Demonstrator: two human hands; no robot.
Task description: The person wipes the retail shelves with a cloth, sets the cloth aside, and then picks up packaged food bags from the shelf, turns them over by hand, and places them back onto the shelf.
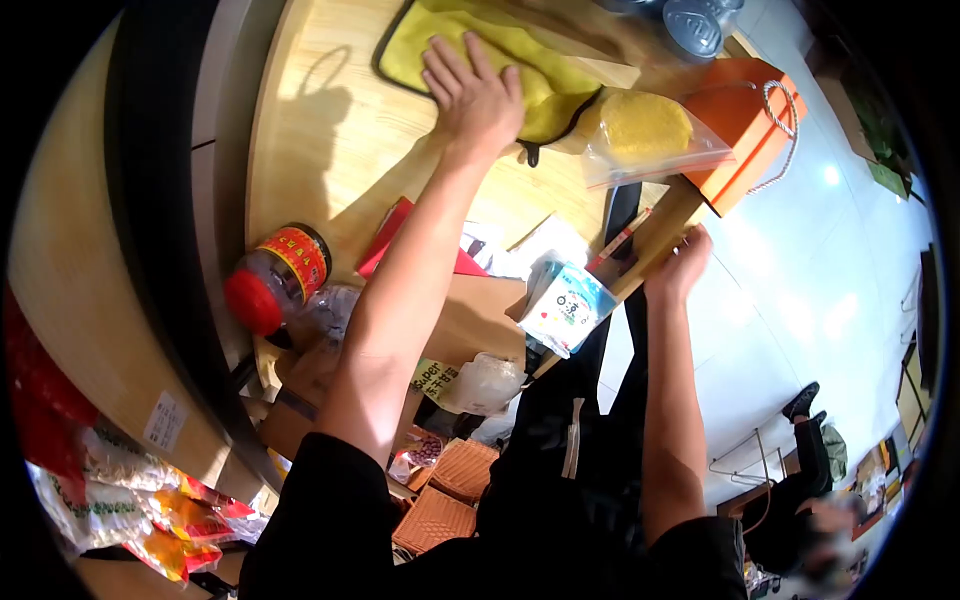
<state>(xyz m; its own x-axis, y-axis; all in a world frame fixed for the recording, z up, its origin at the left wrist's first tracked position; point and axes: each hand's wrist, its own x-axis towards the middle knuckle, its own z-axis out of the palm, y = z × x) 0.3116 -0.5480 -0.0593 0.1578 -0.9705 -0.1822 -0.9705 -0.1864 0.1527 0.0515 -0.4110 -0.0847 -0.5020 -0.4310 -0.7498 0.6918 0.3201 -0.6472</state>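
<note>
My left hand (pixel 474 103) lies palm down with fingers apart on a yellow cloth (pixel 410 62) with a dark border, spread over the pale wooden table (pixel 385 140). Beside the cloth is a clear plastic bag (pixel 645 135) with something yellow in it. An orange paper bag (pixel 748 130) with a white rope handle stands at the table's right edge. Lower on the right, my right hand (pixel 684 262) is curled at the wooden edge (pixel 660 235), its fingertips partly hidden. Near it are a pack of tissues (pixel 568 308) and a thin red-and-white stick-shaped packet (pixel 622 240).
A jar with a red lid (pixel 280 275) lies at the table's left side. Below are a cardboard box (pixel 480 315) and a woven brown basket (pixel 445 500). Bagged goods (pixel 150 510) sit at lower left. Another person (pixel 800 510) is at lower right on the tiled floor.
</note>
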